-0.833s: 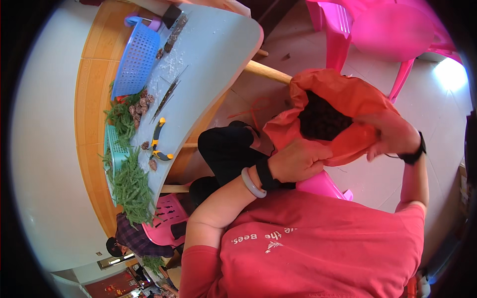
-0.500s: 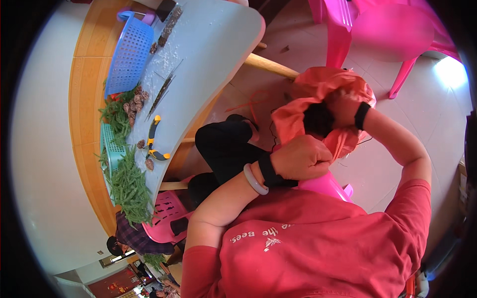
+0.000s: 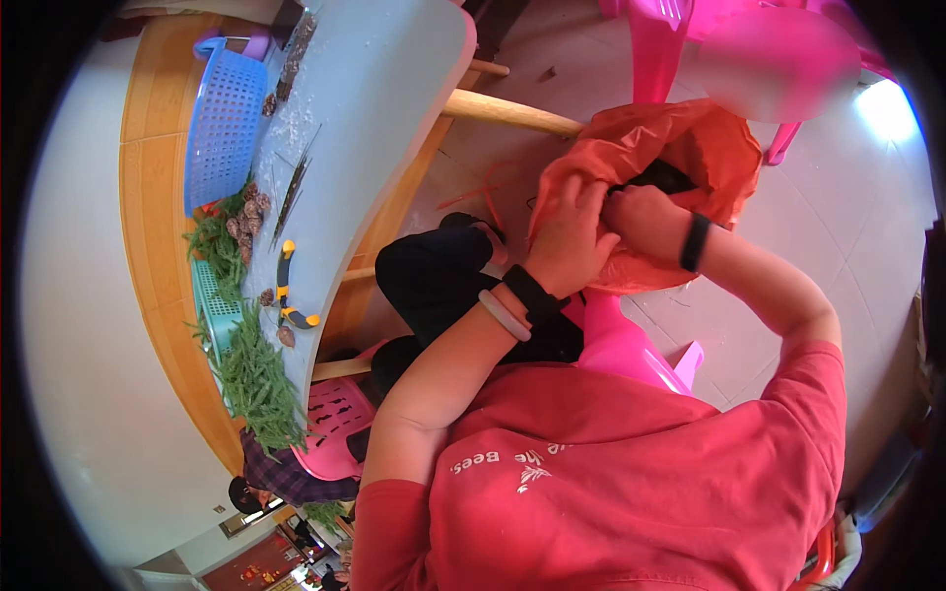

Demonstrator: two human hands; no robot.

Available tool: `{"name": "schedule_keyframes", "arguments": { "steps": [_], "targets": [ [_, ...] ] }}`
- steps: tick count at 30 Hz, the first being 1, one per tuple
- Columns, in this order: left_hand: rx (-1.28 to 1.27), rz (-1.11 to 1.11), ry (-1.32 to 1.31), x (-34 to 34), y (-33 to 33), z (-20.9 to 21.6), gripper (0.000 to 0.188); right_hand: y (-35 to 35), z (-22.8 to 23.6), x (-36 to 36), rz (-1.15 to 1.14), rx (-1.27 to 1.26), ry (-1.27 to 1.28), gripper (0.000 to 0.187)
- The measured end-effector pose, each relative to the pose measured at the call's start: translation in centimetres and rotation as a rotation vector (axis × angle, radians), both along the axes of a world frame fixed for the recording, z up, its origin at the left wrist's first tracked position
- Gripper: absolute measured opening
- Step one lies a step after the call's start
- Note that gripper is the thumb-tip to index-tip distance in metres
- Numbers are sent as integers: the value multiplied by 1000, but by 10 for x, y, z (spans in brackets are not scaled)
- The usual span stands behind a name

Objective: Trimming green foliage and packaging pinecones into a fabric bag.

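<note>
An orange plastic bag [image 3: 724, 128] stands with its mouth spread wide, and dark stuff [image 3: 662, 177] shows inside. My left hand [image 3: 572, 241] grips the bag's near left rim, its fingers bent over the plastic and the thumb toward the opening. My right hand [image 3: 645, 225] reaches in at the mouth beside it, fingers curled together. Its fingertips are partly hidden, so what they hold cannot be made out. The two hands are close together, nearly touching.
To the left, a pale table [image 3: 379, 89] holds yellow-black pliers [image 3: 286, 281], thin dark sticks [image 3: 291, 192], pine cones [image 3: 244, 219], green sprigs [image 3: 254, 379], a blue basket [image 3: 225, 128] and a green basket [image 3: 219, 310]. Pink plastic stools [image 3: 655, 59] stand beyond the bag. Another person [image 3: 296, 473] sits lower left.
My left hand has moved up and left from a fist in front of the bag onto its rim. My right hand has drawn nearer to it. The bag's mouth is spread wider.
</note>
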State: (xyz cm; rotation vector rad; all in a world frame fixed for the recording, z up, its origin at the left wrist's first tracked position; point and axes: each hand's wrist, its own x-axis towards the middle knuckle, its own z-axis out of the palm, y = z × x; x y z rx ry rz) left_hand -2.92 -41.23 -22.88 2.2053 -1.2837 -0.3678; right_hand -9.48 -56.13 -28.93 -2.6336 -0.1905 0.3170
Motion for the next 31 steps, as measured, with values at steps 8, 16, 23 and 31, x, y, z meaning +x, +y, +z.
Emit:
{"name": "schedule_keyframes", "arguments": {
  "steps": [8, 16, 23, 31],
  "targets": [
    [611, -227, 297, 9, 12, -16, 38, -43, -141, 45, -389, 789, -127, 31],
    [-13, 65, 6, 2, -3, 1, 24, -24, -96, -6, -284, -392, -539, 39],
    [115, -50, 134, 6, 14, -9, 24, -49, -114, -28, -82, 113, -263, 21],
    [186, -10, 235, 10, 8, -3, 29, -89, 12, -57, -318, 184, -6, 24]
  ]
}}
